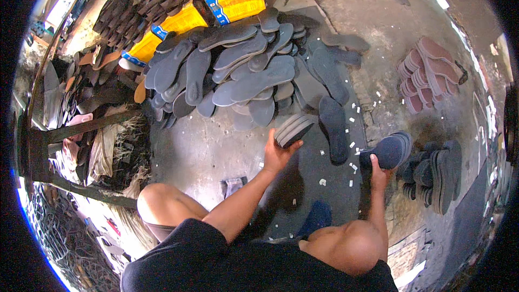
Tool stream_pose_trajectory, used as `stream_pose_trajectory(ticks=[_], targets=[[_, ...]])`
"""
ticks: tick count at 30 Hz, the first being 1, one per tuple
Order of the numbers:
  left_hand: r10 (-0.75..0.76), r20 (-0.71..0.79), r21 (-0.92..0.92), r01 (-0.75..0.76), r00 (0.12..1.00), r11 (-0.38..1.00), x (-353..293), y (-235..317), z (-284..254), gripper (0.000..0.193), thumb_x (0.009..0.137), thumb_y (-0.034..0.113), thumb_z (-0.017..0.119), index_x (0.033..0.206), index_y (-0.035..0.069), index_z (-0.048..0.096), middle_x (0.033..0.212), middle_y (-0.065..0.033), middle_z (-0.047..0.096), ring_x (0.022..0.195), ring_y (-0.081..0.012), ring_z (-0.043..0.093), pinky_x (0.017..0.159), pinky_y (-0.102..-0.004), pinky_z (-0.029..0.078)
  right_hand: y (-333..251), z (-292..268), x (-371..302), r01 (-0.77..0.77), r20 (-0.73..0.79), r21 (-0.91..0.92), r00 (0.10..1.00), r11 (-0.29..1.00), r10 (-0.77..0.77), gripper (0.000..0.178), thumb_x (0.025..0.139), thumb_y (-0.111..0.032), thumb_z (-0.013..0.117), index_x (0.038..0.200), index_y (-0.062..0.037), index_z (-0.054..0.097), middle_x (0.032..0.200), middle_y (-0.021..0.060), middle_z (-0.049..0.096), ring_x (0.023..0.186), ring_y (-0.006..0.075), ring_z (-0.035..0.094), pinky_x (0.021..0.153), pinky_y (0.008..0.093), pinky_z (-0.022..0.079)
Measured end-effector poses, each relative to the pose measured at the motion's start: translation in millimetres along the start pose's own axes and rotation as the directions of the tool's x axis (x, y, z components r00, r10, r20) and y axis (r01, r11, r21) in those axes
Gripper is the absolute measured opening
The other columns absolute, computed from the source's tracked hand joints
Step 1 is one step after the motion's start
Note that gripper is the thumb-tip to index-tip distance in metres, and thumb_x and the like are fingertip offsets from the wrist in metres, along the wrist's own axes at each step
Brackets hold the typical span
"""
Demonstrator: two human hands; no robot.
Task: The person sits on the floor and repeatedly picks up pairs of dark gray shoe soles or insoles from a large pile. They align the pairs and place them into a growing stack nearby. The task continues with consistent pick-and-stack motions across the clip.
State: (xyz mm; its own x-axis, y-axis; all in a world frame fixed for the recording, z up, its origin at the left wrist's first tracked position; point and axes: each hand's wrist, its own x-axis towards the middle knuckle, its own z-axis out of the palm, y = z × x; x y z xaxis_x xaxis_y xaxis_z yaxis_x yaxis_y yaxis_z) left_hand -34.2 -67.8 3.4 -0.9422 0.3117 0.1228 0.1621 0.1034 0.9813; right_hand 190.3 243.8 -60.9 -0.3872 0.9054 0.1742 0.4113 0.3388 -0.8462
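Note:
My left hand (277, 154) is closed round a small stack of grey shoe soles (293, 130), held up in front of the big heap. In my right hand (380, 171) is another stack of dark soles (393, 148), gripped at one end with the thumb on top. A large loose heap of grey soles (246, 70) lies ahead of both hands. Between the two hands, a single dark sole (333, 130) rests flat on the floor. Just right of my right hand stand piled stacks of dark soles (440, 178).
Reddish-brown soles (430, 73) lie in a group at the far right. Yellow boxes (235, 2) topped with brown footwear (162, 0) stand behind the heap. A wooden frame (89, 127) with scraps is on the left. Small white bits (323, 182) dot the floor.

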Motion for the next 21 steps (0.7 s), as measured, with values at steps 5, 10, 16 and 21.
stream_pose_trajectory(ticks=[5,10,16,21], targets=[[-0.034,0.113,0.826,-0.074,0.993,0.558,25.2,33.7,-6.5,0.057,0.076,0.022,0.083,0.119,0.002,0.052,0.114,-0.0147,0.063,0.108,-0.0323,0.062,0.092,-0.0491,0.050,-51.0,-30.0,52.6,-0.091,-0.012,-0.673,0.994,0.734,0.112,0.105,0.074,-0.053,0.088,0.149,0.0025,0.041,0.146,0.0255,0.053,0.134,0.0454,0.050,0.113,0.0549,0.040],[-0.204,0.120,0.893,-0.016,0.972,0.449,-2.5,-13.3,-16.2,0.062,0.077,0.032,0.085,0.123,0.003,0.054,0.113,-0.0145,0.065,0.109,-0.0333,0.064,0.092,-0.0474,0.051,-7.8,4.6,63.9,-0.058,0.070,-0.845,0.973,0.532,0.219,0.099,0.075,-0.058,0.083,0.144,0.0019,0.043,0.142,0.0223,0.056,0.133,0.0410,0.052,0.107,0.0577,0.042],[-0.017,0.057,0.492,-0.013,0.998,0.870,1.3,-3.8,-3.3,0.066,0.078,0.033,0.092,0.122,0.005,0.053,0.107,-0.0156,0.070,0.104,-0.0286,0.069,0.091,-0.0430,0.054,-14.5,-3.4,62.4,-0.048,0.078,-0.365,0.994,0.930,0.081,0.101,0.080,-0.046,0.088,0.150,0.0038,0.035,0.146,0.0270,0.052,0.131,0.0441,0.054,0.110,0.0521,0.043],[-0.046,0.075,-0.071,0.051,0.996,0.996,1.8,23.7,16.2,0.060,0.082,0.009,0.091,0.125,0.003,0.049,0.112,-0.0113,0.071,0.106,-0.0194,0.068,0.093,-0.0343,0.055,-34.6,-2.3,40.7,-0.268,-0.103,-0.127,0.961,0.955,0.256,0.110,0.078,-0.046,0.090,0.152,0.0095,0.030,0.153,0.0301,0.044,0.141,0.0415,0.047,0.118,0.0460,0.037]])
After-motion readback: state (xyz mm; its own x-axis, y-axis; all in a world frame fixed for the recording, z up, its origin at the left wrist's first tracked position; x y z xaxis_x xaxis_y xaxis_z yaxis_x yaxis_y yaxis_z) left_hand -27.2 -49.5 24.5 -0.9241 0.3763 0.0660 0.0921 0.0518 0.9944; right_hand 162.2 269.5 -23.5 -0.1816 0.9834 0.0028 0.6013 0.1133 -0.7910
